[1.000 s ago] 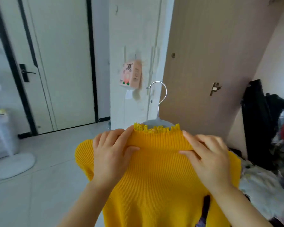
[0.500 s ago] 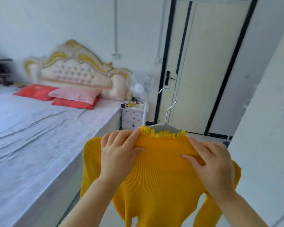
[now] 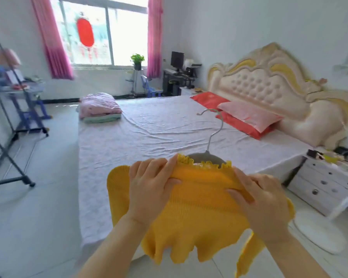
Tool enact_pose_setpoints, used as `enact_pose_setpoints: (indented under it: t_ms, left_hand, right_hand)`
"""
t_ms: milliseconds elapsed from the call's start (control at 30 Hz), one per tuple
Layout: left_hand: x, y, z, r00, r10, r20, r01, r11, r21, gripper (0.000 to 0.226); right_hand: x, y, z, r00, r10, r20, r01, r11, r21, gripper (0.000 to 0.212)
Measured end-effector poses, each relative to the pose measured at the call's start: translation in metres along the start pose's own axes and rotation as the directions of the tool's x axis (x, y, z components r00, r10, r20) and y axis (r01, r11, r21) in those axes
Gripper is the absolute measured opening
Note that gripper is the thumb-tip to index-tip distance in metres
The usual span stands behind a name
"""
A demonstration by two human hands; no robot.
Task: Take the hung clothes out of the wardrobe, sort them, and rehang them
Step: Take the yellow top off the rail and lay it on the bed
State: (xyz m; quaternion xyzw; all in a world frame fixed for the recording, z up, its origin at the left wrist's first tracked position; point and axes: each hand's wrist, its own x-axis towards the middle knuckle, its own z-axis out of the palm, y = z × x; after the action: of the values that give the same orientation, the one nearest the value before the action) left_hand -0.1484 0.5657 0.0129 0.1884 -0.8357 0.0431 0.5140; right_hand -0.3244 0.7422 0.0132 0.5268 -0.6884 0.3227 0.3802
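Note:
A yellow ribbed sweater [image 3: 201, 213] with a frilled neck hangs on a grey hanger [image 3: 206, 157], whose metal hook stands up above the collar. My left hand [image 3: 149, 187] grips the sweater's left shoulder just below the collar. My right hand [image 3: 261, 199] grips its right shoulder. I hold the sweater in the air over the near corner of the bed [image 3: 159, 133]. The wardrobe is out of view.
Folded pink bedding [image 3: 98, 107] lies at the bed's far left corner; red and pink pillows [image 3: 247, 117] rest by the headboard. A black clothes rack [image 3: 6, 157] stands on the left, a white bedside drawer unit [image 3: 325, 183] and a fan base [image 3: 317, 235] on the right.
My view has swung left from the wardrobe and door to the bed and window. Both hands keep the same grip on the yellow sweater.

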Motion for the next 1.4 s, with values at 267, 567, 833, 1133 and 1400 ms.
enact_pose_setpoints:
  t_ms: [267, 567, 833, 1133, 1400]
  left_hand:
    - [-0.025, -0.072, -0.007, 0.978, -0.208, 0.001, 0.198, 0.928, 0.316, 0.046]
    - [-0.054, -0.173, 0.036, 0.923, -0.384, 0.027, 0.343, 0.851, 0.398, 0.046]
    - [-0.07, -0.289, 0.111, 0.84, -0.504, 0.2, 0.409, 0.831, 0.378, 0.043]
    - [-0.075, -0.395, 0.198, 0.669, -0.657, 0.348, 0.491, 0.742, 0.457, 0.058]
    - [-0.088, -0.472, 0.276, 0.534, -0.775, 0.339, 0.567, 0.625, 0.536, 0.052]
  right_hand:
    - [0.037, -0.024, 0.13, 0.991, -0.112, 0.072, 0.078, 0.925, 0.371, 0.042]
    - [0.052, -0.056, 0.264, 0.965, -0.135, 0.227, 0.011, 0.879, 0.477, 0.044]
    - [0.059, -0.074, 0.395, 0.887, -0.093, 0.452, -0.098, 0.919, 0.381, 0.043]
    - [0.07, -0.077, 0.54, 0.76, -0.082, 0.644, -0.17, 0.932, 0.319, 0.043]
    - [0.074, -0.074, 0.661, 0.598, -0.02, 0.801, -0.232, 0.953, 0.196, 0.05]
